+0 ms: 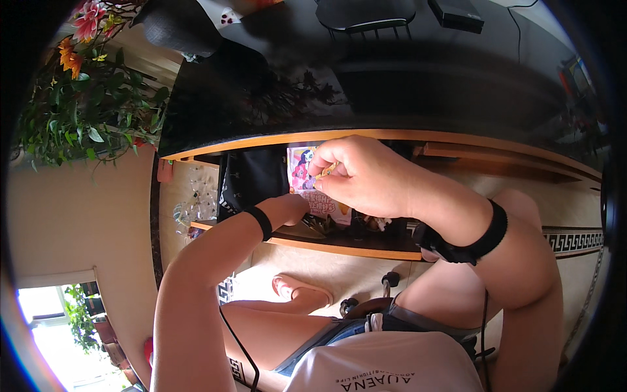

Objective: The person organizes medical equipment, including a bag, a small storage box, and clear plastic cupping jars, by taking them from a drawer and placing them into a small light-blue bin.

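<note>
An open wooden drawer (343, 251) juts out under the black desktop. Inside lies a pink packet or booklet (300, 171) printed with cartoon ponies and bearing writing. My right hand (355, 179) is over its upper right part, thumb and fingers curled; whether they grip its edge cannot be made out. At the lower left of the pink item is my left hand (292, 208), its fingertips hidden. Black fabric (254, 176), perhaps a bag, fills the drawer's left end. Thin pointed items (316, 225) and small whitish pieces (379, 223) lie near the drawer's front.
The glossy desktop (441, 88) spans the top, with a dark box (455, 14) at the back. A leafy flowering plant (93, 108) hangs at left. Clear plastic items (201, 191) are left of the drawer. Chair casters (390, 279) show below.
</note>
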Motion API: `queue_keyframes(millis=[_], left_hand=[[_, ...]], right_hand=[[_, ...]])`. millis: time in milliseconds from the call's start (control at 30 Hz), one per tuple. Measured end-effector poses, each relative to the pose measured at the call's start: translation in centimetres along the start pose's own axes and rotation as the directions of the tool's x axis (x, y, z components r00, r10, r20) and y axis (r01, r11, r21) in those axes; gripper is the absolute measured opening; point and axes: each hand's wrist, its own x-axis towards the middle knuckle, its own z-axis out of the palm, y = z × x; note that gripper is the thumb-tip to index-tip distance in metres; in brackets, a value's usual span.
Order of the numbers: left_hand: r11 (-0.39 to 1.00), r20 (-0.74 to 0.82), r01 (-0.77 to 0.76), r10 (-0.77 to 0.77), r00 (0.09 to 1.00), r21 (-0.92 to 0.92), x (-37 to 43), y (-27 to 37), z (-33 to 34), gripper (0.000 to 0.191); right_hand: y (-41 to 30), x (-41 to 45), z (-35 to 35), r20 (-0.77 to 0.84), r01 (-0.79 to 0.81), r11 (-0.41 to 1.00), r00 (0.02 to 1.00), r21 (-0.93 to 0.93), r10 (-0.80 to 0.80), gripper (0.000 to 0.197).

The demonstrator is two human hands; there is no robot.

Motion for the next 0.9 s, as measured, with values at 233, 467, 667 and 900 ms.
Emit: queue_keyframes(millis=[233, 467, 667, 900], left_hand=[[0.958, 0.35, 0.13, -0.033, 0.936, -0.257, -6.2, 7.2, -8.4, 0.065], [0.953, 0.105, 0.091, -0.063, 0.992, -0.288, -2.9, 5.8, -3.2, 0.046], [0.907, 0.04, 0.012, 0.005, 0.999, -0.422, -2.5, 7.3, -5.1, 0.045], [0.409, -0.069, 0.086, -0.351, 0.934, -0.909, -12.2, 9.2, -11.4, 0.026]], right_hand=[[0.3, -0.3, -0.1, -0.047, 0.116, 0.992, 0.992, -0.045, -0.118, 0.022], [-0.2, -0.1, 0.0, -0.037, 0.124, 0.99, 0.991, -0.063, -0.127, 0.022], [0.8, 0.4, -0.1, -0.03, 0.091, 0.993, 0.995, -0.077, -0.094, 0.02], [1.2, 0.4, -0.2, -0.004, 0.108, 0.992, 0.994, -0.062, -0.109, 0.019]])
